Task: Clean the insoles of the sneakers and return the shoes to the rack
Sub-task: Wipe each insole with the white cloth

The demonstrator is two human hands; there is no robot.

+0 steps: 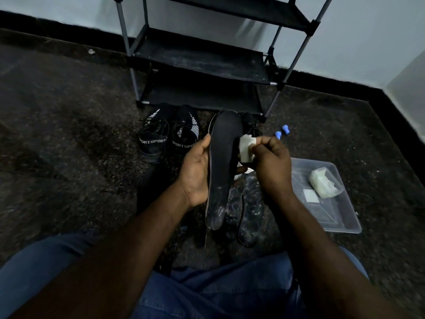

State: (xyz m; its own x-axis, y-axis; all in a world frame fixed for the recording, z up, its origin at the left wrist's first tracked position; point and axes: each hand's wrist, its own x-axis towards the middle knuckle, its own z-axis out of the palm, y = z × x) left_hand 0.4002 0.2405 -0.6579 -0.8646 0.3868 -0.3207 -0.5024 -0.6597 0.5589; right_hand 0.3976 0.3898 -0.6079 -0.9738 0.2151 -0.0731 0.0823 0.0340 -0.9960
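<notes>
My left hand [195, 171] grips a long black insole [224, 162] by its left edge and holds it upright in front of me. My right hand [271, 164] pinches a white wipe [246, 147] against the insole's right edge near the toe. Two more dusty black insoles [249, 210] lie on the floor below my hands. A pair of black sneakers [169, 137] marked SPORT stands ahead on the left, before the black shoe rack [202, 65]. Another black shoe [251, 126] shows partly behind the held insole.
A clear plastic tray [342, 217] at my right holds a pack of white wipes [323, 183] and a small white square. Two small blue caps [281, 131] lie on the dark carpet beside the rack's right leg. My knees in blue trousers fill the bottom of the view.
</notes>
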